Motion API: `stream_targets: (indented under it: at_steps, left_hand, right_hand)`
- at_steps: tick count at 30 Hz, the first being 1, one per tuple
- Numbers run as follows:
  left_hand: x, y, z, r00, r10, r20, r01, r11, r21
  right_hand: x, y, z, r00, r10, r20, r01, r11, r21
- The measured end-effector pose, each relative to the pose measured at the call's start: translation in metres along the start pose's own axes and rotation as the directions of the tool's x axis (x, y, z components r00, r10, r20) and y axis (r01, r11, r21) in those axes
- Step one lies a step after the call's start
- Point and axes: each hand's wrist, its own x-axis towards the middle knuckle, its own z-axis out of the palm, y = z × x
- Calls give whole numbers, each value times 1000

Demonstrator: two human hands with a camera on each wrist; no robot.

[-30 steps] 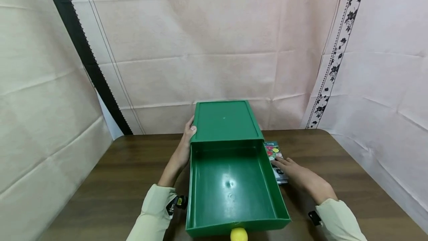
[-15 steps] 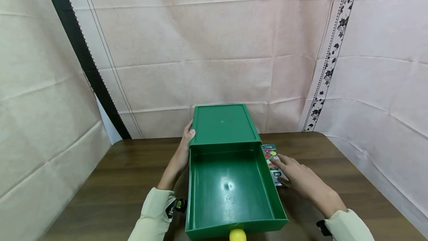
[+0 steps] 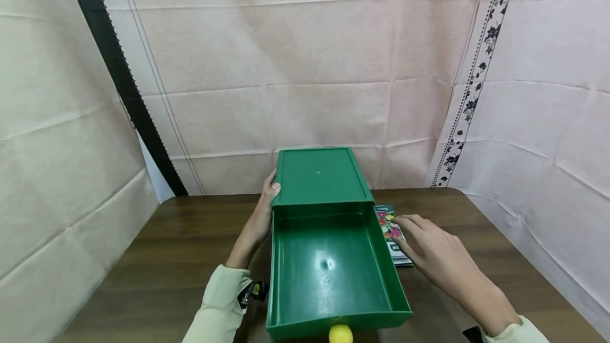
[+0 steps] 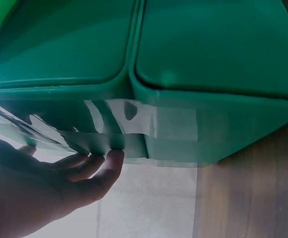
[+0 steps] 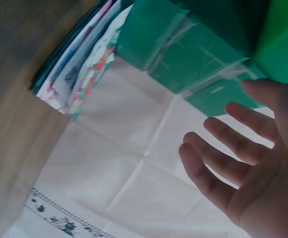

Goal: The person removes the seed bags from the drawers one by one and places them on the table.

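Note:
A green plastic drawer unit stands on the table with its drawer pulled out toward me. The drawer holds nothing and has a yellow round knob on its front. My left hand rests against the unit's left side; in the left wrist view its fingers touch the clear-taped side. My right hand hovers to the right of the drawer with fingers spread, holding nothing. Close to its fingertips lie several flower-printed packets, stacked beside the unit and partly hidden by it.
The brown wooden table carries the unit and packets. Behind it hangs a pale cloth, with more cloth on both sides. A floral border strip runs down the right cloth, and a black strip down the left.
My right hand has lifted off the packets and drawn back a little to the right. My left hand stays at the unit's side, and the drawer remains pulled out.

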Motion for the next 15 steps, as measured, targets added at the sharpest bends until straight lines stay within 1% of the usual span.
stream_targets:
  at_steps: [3,7,11,15]
  left_hand:
    - [0,0,1,1000,-2,-4,2,1000,-1]
    - [1,2,3,1000,-8,-7,8,1000,2]
    - [1,3,3,1000,-10,-11,10,1000,11]
    - [-1,3,1,1000,-12,-21,12,1000,26]
  right_hand:
    - [-4,-9,-8,996,-23,-83,23,1000,2]
    - [-9,-21,-21,982,-46,-183,48,999,9]
    - [-15,-32,-31,958,-111,-265,111,994,-16]
    - [-21,-44,-39,930,-179,-321,173,984,-48]
